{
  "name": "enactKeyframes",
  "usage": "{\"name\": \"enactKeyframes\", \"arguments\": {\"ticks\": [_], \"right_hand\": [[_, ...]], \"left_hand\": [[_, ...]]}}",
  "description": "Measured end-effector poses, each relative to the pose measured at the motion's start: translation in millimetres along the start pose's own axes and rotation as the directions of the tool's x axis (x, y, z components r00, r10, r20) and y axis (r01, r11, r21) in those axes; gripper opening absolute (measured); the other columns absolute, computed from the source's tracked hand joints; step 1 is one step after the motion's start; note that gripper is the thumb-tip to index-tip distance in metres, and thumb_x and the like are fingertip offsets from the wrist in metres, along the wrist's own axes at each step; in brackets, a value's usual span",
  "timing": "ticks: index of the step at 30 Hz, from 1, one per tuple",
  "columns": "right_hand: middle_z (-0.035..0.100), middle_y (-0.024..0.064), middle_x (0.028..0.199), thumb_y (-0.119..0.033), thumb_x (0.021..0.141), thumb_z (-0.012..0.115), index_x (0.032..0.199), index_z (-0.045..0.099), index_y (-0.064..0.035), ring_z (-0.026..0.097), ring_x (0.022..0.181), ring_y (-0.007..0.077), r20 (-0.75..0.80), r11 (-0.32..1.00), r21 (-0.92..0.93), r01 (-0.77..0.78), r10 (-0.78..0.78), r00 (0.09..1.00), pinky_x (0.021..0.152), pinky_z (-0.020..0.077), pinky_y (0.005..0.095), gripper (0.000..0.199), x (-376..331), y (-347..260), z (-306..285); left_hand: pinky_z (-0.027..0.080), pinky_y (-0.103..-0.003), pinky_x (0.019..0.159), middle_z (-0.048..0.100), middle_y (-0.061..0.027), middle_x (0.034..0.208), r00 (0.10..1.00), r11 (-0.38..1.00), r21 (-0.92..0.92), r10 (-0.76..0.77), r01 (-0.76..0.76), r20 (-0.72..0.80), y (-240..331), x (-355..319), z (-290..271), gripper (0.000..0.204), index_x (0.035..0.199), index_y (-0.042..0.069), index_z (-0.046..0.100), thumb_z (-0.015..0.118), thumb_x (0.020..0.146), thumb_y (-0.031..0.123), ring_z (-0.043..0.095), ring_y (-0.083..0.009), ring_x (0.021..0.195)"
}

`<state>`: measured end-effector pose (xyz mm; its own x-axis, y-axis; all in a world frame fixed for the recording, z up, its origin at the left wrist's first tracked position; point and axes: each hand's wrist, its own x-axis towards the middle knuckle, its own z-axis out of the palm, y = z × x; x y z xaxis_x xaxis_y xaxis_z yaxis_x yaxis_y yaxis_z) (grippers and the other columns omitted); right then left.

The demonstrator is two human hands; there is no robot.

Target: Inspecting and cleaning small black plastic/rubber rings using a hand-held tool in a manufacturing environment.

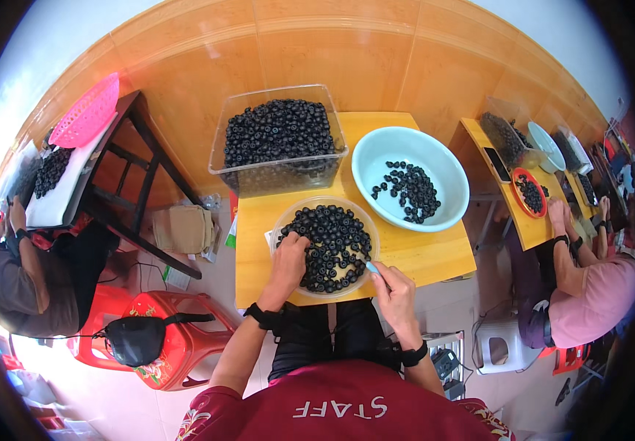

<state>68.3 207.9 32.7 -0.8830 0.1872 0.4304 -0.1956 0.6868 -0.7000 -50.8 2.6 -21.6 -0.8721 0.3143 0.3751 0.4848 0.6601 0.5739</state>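
Observation:
A round clear shallow tray [279,220] at the table's front edge holds many dark, round, blueberry-like pieces [332,231]. The fingers of my left hand [290,259] are bent down into the pieces at the tray's left side; what they pinch, if anything, is hidden. At the right rim, my right hand [397,292] grips a small light-blue tool [372,267] between thumb and fingers, its tip directed at the pieces. Behind the tray stands a clear rectangular bin [280,178], heaped with the same dark pieces. A pale blue basin [453,169] to the right has a smaller pile in it.
My yellow table [424,257] backs onto an orange wall [332,51]. At left, a person [9,287] sits by a dark-legged table with a pink basket [88,114]. Beside them is a red stool [185,338] bearing a black bag [135,340]. Other people work at right.

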Motion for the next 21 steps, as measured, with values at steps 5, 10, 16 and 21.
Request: {"name": "enactKeyframes", "arguments": {"ticks": [5,10,16,21], "right_hand": [[0.058,0.0127,0.068,-0.007,0.084,0.064,0.100,0.067,-0.0022,0.058,0.056,0.0264,0.033,1.000,0.007,-0.021,0.021,0.999,0.052,0.0440,0.0345,0.017,-7,1,1],[0.061,0.0135,0.072,-0.006,0.084,0.064,0.102,0.066,-0.0027,0.059,0.057,0.0257,0.041,0.999,0.021,-0.042,0.041,0.998,0.052,0.0450,0.0336,0.019,-2,-3,1],[0.061,0.0132,0.072,-0.004,0.083,0.064,0.102,0.066,-0.0026,0.059,0.056,0.0254,0.067,0.993,0.113,-0.032,0.024,0.997,0.052,0.0449,0.0331,0.019,8,-13,5],[0.058,0.0118,0.070,-0.003,0.082,0.065,0.103,0.066,-0.0025,0.057,0.055,0.0242,0.052,0.987,0.159,0.015,-0.023,0.998,0.052,0.0440,0.0326,0.021,13,-23,7]], "left_hand": [[0.047,-0.042,0.070,0.052,-0.0139,0.085,0.997,0.995,0.068,0.074,-0.076,0.019,1,-1,-2,0.019,0.093,0.004,0.059,0.054,0.077,-0.005,0.056,-0.0345,0.086],[0.050,-0.036,0.069,0.058,-0.0113,0.087,0.998,1.000,-0.028,-0.013,0.015,0.064,9,6,-17,0.018,0.095,0.003,0.060,0.055,0.080,-0.005,0.061,-0.0285,0.080],[0.055,-0.025,0.074,0.063,-0.0074,0.100,0.868,0.241,-0.838,-0.225,0.490,0.443,32,4,-50,0.013,0.102,-0.001,0.061,0.057,0.091,0.004,0.066,-0.0131,0.081],[0.055,-0.025,0.075,0.065,-0.0084,0.098,0.818,-0.105,-0.850,-0.236,0.516,0.525,44,-8,-48,0.017,0.106,0.001,0.061,0.060,0.089,0.004,0.066,-0.0155,0.082]]}}
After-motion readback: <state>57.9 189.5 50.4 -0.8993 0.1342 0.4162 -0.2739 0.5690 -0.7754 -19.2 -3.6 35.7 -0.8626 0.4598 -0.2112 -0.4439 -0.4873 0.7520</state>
